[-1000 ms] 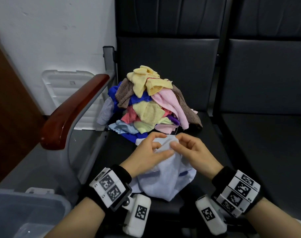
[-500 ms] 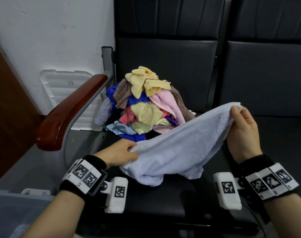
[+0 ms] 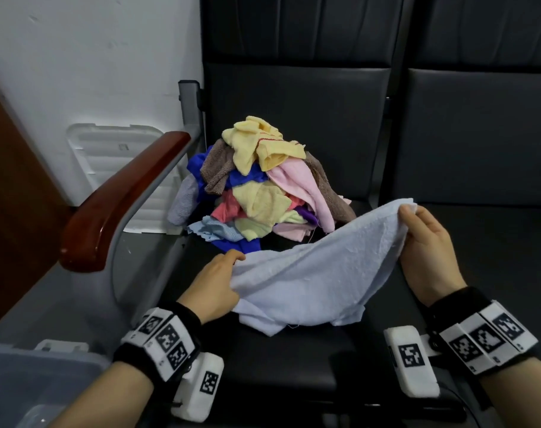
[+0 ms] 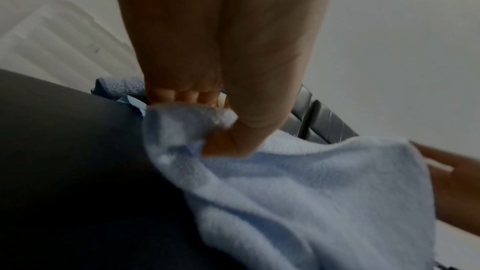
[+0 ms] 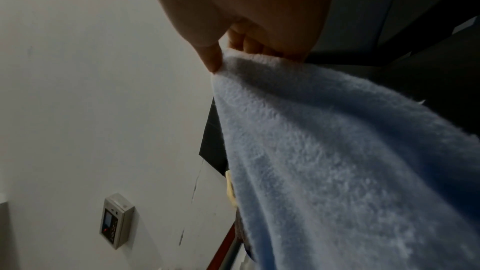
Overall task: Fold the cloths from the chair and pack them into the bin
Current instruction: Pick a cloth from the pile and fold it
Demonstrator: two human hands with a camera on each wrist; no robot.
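The pale blue cloth (image 3: pixel 312 273) is stretched between the two hands, above the black seat of the chair (image 3: pixel 294 359). The left hand (image 3: pixel 213 288) pinches one corner low down, thumb on top and fingers curled beneath; in the left wrist view the thumb presses a bunched fold of the cloth (image 4: pixel 311 192) against the fingertips (image 4: pixel 187 95). The right hand (image 3: pixel 426 242) holds the opposite corner higher and well apart from the left, so the cloth slopes up from left to right and sags in the middle, its lower edge hanging just over the seat. From the right wrist view the thumb and curled fingers (image 5: pixel 246 42) clamp the top edge of the cloth (image 5: pixel 337 161), which falls away below them.

Beyond the hands, at the back of the same seat, sits the pile of cloths (image 3: pixel 260 186): yellow ones on top, then pink, brown, deep blue, coral and pale green, all crumpled together. To the left of the left hand runs the reddish wooden armrest (image 3: pixel 115 205) on its grey frame. Below and left of the left wrist is the corner of the translucent bin (image 3: pixel 31 381). A white ribbed lid (image 3: pixel 108 156) leans against the wall past the armrest. To the right of the right hand is a second black seat (image 3: pixel 494 242).
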